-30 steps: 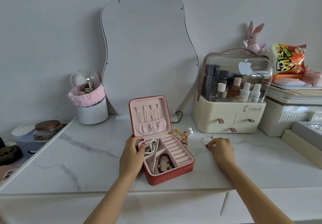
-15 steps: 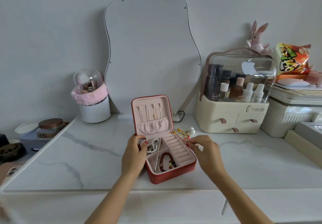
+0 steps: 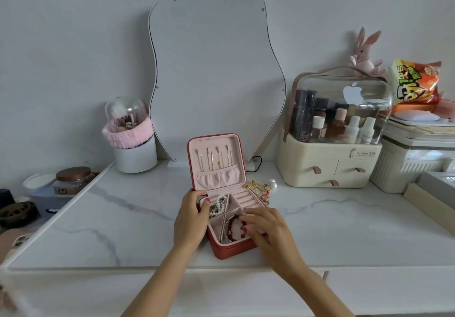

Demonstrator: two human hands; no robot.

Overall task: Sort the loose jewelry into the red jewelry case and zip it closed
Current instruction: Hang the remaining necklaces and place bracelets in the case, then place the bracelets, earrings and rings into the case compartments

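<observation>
**Handling notes: case and loose jewelry**

The red jewelry case (image 3: 227, 249) lies open between both hands, lid upright. It appears light and stiff-walled, so it may slide; steady it at the left wall. The left hand (image 3: 190, 220) grips that wall, thumb over the rim. The right hand (image 3: 267, 230) reaches into the near compartment, fingers curled over the red bead bracelet (image 3: 231, 228); whether it pinches anything cannot be told. Loose jewelry (image 3: 262, 187) lies beyond the right hand: small, light, snag-prone. Pinch pieces singly.
</observation>
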